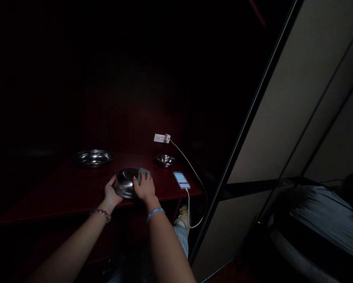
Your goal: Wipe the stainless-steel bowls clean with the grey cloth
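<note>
An upturned steel plate (pixel 125 181) rests near the front edge of a dark red table (pixel 61 188). My left hand (pixel 111 192) grips its left rim, fingers curled round it. My right hand (pixel 145 186) presses a small grey cloth (pixel 143 173) against the plate's right side, fingers closed over the cloth. A beaded bracelet sits on my left wrist, a blue band on my right.
A second steel plate (pixel 94 157) lies at the back left, a small steel bowl (pixel 165 159) at the back right. A phone (pixel 181 180) lies on the table's right, its white cable (pixel 194 173) running to a wall charger (pixel 162 138). A sliding door frame (pixel 247 129) stands right.
</note>
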### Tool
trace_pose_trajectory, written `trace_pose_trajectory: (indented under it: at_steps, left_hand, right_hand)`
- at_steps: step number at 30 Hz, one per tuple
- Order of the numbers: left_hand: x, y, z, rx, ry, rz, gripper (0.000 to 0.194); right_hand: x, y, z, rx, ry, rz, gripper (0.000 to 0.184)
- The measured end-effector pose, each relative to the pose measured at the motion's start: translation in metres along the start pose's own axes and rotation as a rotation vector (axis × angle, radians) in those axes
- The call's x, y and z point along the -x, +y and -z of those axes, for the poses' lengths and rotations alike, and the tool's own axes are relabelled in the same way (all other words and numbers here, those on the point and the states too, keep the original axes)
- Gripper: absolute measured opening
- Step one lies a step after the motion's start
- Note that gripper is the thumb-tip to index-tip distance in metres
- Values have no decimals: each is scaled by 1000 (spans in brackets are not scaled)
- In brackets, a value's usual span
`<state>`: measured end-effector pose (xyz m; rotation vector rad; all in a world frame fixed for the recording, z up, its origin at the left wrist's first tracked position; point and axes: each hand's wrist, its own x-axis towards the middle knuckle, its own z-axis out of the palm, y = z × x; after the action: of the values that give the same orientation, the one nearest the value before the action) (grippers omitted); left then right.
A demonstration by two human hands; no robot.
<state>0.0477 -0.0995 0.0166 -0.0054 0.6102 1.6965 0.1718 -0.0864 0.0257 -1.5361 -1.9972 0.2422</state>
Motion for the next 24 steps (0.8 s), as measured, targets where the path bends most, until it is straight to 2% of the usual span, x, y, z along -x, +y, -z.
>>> trace_pose_trajectory:
  at_steps: [4, 8, 18, 24]
  left_hand:
    - [0, 0, -1, 10, 0, 15, 34]
    - [-1, 0, -1, 17, -7, 17, 33]
    - [1, -1, -2, 48, -17, -4, 34]
    - [4, 0, -6, 70, 1, 11, 29]
  right_hand:
    - [0, 3, 0, -24, -1, 7, 68]
    - [-2, 6, -1, -53, 31, 60, 61]
    - [-10, -14, 10, -138, 49, 135, 42]
    - [-6, -13, 0, -26, 65, 300, 35]
